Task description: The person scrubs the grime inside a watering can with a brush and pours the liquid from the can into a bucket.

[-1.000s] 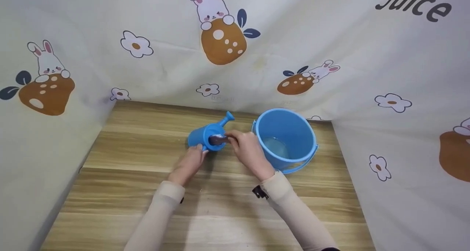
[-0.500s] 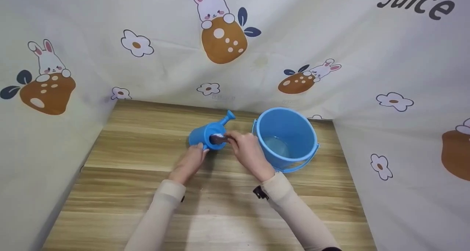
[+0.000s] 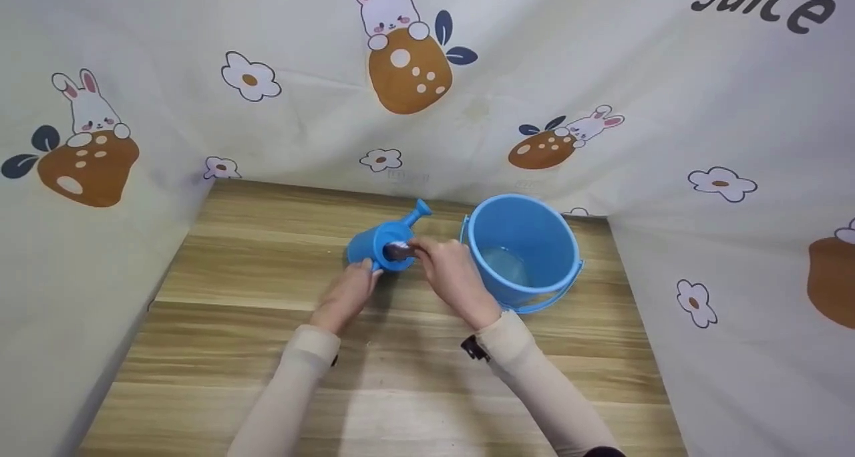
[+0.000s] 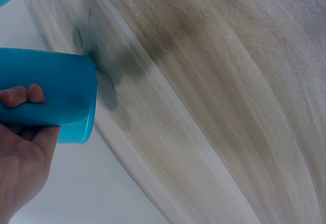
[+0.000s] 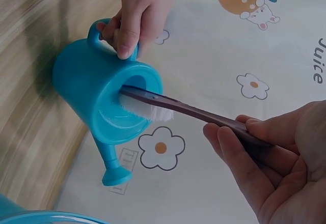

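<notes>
My left hand [image 3: 349, 293] grips the handle of a small blue watering can [image 5: 81, 76], its fingers curled through the handle in the left wrist view. The can tilts with its mouth toward my right side, and its spout points away from me. In my right hand [image 3: 454, 275] is a brush with a dark brown handle [image 5: 204, 114], pinched between thumb and fingers. The brush's white bristles [image 5: 147, 109] reach into the can's mouth, with part of the head hidden inside.
A larger blue bucket [image 3: 568, 243] with a little clear liquid at its bottom stands close to the right of my right hand. Its handle hangs down in front. The wooden tabletop [image 3: 234, 350] is bordered by a printed cloth [image 3: 300, 129] at the back and sides.
The brush shifts only slightly within the can's mouth. Both hands keep their hold, and the whole head view drifts a little.
</notes>
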Demonstrator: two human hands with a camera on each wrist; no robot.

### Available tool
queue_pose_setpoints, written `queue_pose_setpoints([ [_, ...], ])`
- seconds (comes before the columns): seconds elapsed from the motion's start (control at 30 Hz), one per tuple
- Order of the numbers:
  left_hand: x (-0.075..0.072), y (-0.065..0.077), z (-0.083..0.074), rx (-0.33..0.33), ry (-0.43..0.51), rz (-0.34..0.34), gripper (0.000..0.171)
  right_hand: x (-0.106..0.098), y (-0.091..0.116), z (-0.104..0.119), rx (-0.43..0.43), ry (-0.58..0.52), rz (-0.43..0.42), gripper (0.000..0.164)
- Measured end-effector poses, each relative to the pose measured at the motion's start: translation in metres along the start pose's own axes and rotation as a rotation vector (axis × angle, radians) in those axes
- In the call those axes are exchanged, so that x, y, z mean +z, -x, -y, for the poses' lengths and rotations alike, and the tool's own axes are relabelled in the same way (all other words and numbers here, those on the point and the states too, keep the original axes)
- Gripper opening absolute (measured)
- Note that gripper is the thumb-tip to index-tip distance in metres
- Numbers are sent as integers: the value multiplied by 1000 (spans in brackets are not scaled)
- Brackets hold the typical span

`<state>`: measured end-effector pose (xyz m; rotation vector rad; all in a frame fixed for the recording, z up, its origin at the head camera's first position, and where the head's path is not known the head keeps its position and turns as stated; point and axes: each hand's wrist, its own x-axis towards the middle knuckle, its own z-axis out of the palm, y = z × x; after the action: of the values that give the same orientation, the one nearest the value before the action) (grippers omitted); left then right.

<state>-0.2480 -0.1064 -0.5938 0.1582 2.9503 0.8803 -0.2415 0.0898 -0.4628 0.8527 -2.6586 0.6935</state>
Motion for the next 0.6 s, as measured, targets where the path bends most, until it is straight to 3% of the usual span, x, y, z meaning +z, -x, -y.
queue_pose_setpoints([
  [0.17,-4,-2,3,15,34,-28,26,-19,-4,6,-24,16,-59,16],
  [0.37,-9,-3,8,-26,55,13,25,-56,-13,16,4,-8,-145,16],
  [0.47,-6,-4,6,-19,57,32,26,-60,-10,10,28,-3,-142,17],
  [0.6,-4,-5,2,-5,63,9,25,-60,-3,2,44,12,-138,18],
])
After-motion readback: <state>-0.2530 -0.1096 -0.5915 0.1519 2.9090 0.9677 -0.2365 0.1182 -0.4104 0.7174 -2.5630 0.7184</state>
